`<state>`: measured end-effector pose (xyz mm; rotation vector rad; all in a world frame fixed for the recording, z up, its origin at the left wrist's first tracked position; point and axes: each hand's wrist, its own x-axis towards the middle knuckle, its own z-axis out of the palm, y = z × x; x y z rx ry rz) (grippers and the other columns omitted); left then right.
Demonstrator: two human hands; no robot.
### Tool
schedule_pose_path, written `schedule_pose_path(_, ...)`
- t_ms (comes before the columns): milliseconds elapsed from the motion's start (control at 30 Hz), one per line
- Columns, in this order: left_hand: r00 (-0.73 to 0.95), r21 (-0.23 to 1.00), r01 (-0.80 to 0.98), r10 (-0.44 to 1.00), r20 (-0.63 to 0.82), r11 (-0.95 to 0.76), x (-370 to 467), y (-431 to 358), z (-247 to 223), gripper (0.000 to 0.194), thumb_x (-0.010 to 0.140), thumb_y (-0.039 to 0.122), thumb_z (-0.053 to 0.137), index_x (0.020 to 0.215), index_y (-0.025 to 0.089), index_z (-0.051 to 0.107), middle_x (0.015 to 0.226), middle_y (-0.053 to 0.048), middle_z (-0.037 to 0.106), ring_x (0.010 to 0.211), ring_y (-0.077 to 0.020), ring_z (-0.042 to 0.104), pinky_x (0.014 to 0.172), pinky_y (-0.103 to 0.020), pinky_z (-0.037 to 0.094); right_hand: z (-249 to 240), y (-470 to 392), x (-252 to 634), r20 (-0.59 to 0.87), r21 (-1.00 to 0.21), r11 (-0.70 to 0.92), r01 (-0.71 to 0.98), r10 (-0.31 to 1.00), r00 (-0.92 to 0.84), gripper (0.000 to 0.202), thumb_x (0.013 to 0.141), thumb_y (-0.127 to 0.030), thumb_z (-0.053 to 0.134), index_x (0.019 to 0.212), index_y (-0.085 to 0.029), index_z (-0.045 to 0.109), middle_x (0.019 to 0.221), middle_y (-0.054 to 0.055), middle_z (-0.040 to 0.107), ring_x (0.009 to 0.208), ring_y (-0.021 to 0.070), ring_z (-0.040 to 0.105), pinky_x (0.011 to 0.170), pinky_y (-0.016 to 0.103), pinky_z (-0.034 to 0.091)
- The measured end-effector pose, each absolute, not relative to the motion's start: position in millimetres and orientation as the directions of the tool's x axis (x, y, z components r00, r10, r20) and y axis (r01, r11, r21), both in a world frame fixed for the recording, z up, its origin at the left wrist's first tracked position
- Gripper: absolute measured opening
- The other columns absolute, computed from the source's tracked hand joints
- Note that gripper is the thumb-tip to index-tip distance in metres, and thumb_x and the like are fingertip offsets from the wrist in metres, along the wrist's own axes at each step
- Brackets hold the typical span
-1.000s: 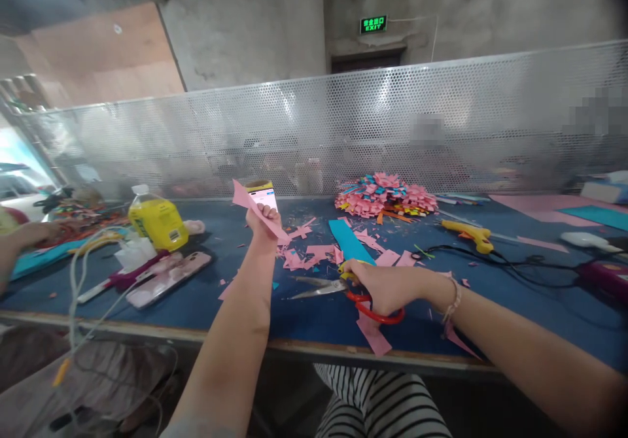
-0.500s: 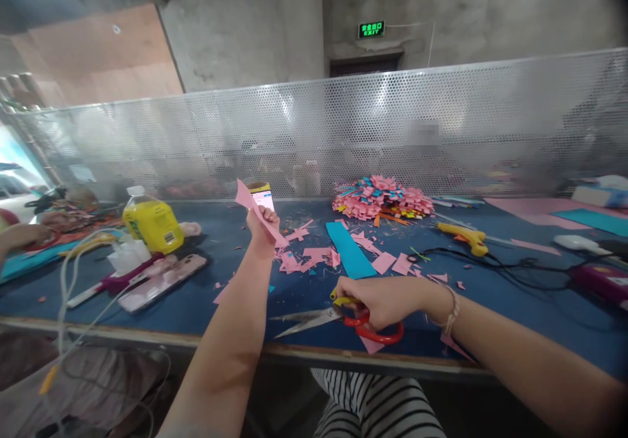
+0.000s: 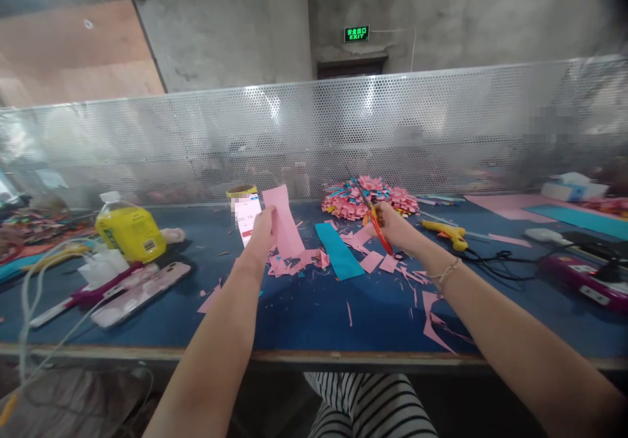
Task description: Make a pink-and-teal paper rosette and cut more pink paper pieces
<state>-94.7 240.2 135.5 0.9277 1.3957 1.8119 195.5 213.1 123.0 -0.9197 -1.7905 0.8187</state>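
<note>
My left hand (image 3: 267, 221) is closed on a strip of pink paper (image 3: 285, 222), which stands upright above the table near a lit phone (image 3: 246, 219). Over the scraps at the right, my right hand (image 3: 387, 223) grips a pair of red-handled scissors (image 3: 375, 219) whose blades point up and away. A blue paper strip (image 3: 339, 250) lies flat between the two hands. Pink paper scraps (image 3: 299, 263) are scattered around it. Behind the scissors rests a heap of pink, blue and yellow cut paper (image 3: 343, 199).
On the left are a yellow liquid bottle (image 3: 130, 232), a phone in a pale case (image 3: 142, 294) and white cables (image 3: 29, 281). A yellow glue gun (image 3: 446, 232) and a purple power strip (image 3: 583, 281) lie on the right. A perforated metal screen (image 3: 196, 144) borders the table's back.
My right hand has lifted the scissors from the table's front edge toward the paper heap, turning the blades upward. The pink strip in my left hand now faces me more broadly.
</note>
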Motion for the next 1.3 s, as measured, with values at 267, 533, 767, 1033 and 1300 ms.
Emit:
schedule_pose_path(267,-0.321,0.93,0.261,0.886,0.335,-0.257,-76.6,235.2,123.8,0.029,0.064,0.044,0.051,0.063,0.015,0.051,0.053,0.002,0.047,0.05,-0.0113,0.042,0.049,-0.024,0.032,108.7,232.1,205.6,0.569,-0.654,0.45,0.608,0.822,0.003,0.032,0.058,-0.015,0.053,0.077,-0.021,0.029,0.059,-0.005,0.041,0.052,0.013,0.044,0.051,0.024,0.034)
schedule_pose_path(533,-0.03,0.753,0.585,0.92,0.39,-0.3,-52.4,223.4,124.4,0.037,0.069,0.046,0.045,0.049,0.018,0.032,0.046,0.005,0.027,0.048,-0.0088,0.027,0.047,-0.024,0.019,102.2,221.2,190.1,0.476,-0.578,0.45,0.681,0.864,-0.168,0.038,0.068,-0.04,0.058,0.086,-0.02,0.032,0.069,0.001,0.051,0.062,0.0178,0.052,0.054,0.026,0.037)
schedule_pose_path(767,-0.009,0.694,0.646,0.906,0.423,-0.318,-49.0,222.8,123.0,0.034,0.071,0.043,0.042,0.05,0.018,0.031,0.047,0.004,0.027,0.05,-0.0098,0.028,0.049,-0.025,0.02,104.1,217.0,190.3,0.46,-0.439,0.396,0.806,0.87,-0.177,0.036,0.074,-0.045,0.053,0.088,-0.016,0.037,0.081,0.011,0.057,0.076,0.0234,0.056,0.061,0.029,0.04)
schedule_pose_path(1033,0.018,0.698,0.638,0.912,0.409,-0.325,-45.5,219.1,122.3,0.033,0.071,0.041,0.041,0.05,0.017,0.036,0.048,0.003,0.031,0.05,-0.0103,0.029,0.048,-0.025,0.02,108.1,217.1,192.2,0.548,-0.349,0.353,0.868,0.828,-0.116,0.039,0.073,-0.044,0.054,0.093,-0.014,0.042,0.091,0.014,0.056,0.085,0.0248,0.055,0.068,0.03,0.042)
schedule_pose_path(1300,0.221,0.586,0.688,0.892,0.394,-0.429,-52.4,210.6,133.5,0.026,0.066,0.041,0.055,0.053,0.019,0.057,0.052,0.0,0.051,0.049,-0.0133,0.041,0.048,-0.024,0.024,118.8,216.1,202.8,0.668,-0.207,0.486,0.849,0.704,-0.241,0.041,0.071,-0.038,0.056,0.102,-0.013,0.043,0.097,0.015,0.055,0.098,0.0289,0.05,0.08,0.036,0.04)
